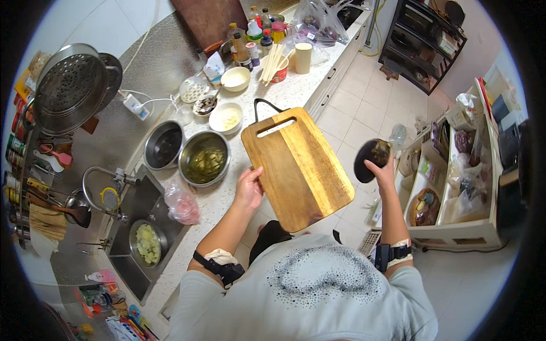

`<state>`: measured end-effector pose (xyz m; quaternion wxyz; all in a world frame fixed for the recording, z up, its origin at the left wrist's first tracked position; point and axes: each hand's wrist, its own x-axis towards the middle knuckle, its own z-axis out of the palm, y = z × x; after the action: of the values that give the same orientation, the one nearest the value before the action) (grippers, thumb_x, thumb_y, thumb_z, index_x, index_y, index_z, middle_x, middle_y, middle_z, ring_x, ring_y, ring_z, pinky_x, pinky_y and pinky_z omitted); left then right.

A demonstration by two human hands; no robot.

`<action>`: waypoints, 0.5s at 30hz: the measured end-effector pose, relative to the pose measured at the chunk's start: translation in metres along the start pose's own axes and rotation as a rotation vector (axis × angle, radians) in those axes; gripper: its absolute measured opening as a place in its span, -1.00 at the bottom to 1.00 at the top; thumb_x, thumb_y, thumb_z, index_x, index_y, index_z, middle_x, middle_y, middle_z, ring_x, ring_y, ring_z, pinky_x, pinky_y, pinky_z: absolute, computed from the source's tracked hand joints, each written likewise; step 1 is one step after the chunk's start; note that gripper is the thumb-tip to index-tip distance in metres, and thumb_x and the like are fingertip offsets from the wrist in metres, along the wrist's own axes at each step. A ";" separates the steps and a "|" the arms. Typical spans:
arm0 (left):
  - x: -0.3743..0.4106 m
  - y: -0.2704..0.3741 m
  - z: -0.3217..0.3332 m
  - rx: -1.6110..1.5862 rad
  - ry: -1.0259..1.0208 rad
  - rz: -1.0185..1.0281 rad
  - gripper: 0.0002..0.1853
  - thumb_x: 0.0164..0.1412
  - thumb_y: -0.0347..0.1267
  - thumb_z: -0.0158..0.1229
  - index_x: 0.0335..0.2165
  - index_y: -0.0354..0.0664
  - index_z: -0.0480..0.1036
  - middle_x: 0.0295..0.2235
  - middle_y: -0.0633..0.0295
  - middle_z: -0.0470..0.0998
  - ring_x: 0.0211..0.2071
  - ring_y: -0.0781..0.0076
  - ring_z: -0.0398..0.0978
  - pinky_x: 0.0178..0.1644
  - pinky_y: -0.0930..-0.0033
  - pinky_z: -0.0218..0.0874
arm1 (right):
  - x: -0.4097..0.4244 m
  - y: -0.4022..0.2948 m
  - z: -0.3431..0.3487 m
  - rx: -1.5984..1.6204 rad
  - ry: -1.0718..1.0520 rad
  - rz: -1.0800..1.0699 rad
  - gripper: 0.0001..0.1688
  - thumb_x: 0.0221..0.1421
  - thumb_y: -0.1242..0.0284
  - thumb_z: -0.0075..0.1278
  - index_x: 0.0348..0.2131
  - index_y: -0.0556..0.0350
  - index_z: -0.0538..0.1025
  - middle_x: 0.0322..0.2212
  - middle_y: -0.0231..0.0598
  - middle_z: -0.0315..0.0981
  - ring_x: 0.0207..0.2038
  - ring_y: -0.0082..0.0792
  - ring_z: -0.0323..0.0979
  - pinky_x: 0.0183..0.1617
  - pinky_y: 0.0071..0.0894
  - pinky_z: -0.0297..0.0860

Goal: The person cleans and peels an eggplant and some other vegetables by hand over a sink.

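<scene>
My left hand grips the lower left edge of a wooden cutting board with a slot handle, held up in front of my body. Out to the right, my right hand holds a small dark bowl, with something brownish green at its rim that I cannot make out. To the left of the board, a steel bowl with green pieces in liquid and a darker steel bowl stand on the speckled counter.
A sink holds a bowl of pale chopped vegetable. Beside it lies a pink plastic bag. White bowls, bottles and a cup of chopsticks stand farther along. Shelving with bags is at right.
</scene>
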<state>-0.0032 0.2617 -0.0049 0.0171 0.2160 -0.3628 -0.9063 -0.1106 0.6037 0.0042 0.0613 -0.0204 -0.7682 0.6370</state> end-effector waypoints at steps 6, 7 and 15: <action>0.087 -0.061 0.030 -0.137 0.086 -0.097 -0.75 -0.01 -0.51 -0.05 -0.26 -0.31 0.31 -0.28 0.13 0.43 -0.25 0.29 0.39 -0.07 0.27 0.20 | 0.055 0.029 -0.057 -0.041 0.240 0.037 -0.13 -0.43 0.50 0.26 -0.08 0.12 0.15 -0.21 -0.21 0.26 -0.16 -0.35 0.28 -0.07 -0.41 0.22; 0.101 -0.067 0.033 -0.170 0.075 -0.113 -0.75 -0.02 -0.52 -0.05 -0.26 -0.32 0.30 -0.28 0.12 0.42 -0.25 0.28 0.39 -0.07 0.27 0.20 | 0.069 0.039 -0.066 -0.042 0.245 0.009 -0.12 -0.43 0.50 0.26 -0.07 0.12 0.14 -0.20 -0.20 0.26 -0.16 -0.35 0.28 -0.07 -0.41 0.22; 0.157 -0.073 0.065 -0.387 0.185 -0.170 -0.65 -0.09 -0.67 -0.02 -0.22 -0.30 0.25 -0.25 0.13 0.35 -0.16 0.28 0.30 0.05 0.26 0.10 | 0.165 0.023 -0.081 -0.124 0.207 -0.079 -0.10 -0.43 0.50 0.27 -0.07 0.17 0.13 -0.20 -0.18 0.25 -0.15 -0.36 0.27 -0.07 -0.41 0.23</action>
<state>-0.1623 0.3279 -0.0713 0.0151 0.3209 -0.1594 -0.9335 -0.2660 0.7049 0.0079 0.1639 -0.0594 -0.7958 0.5799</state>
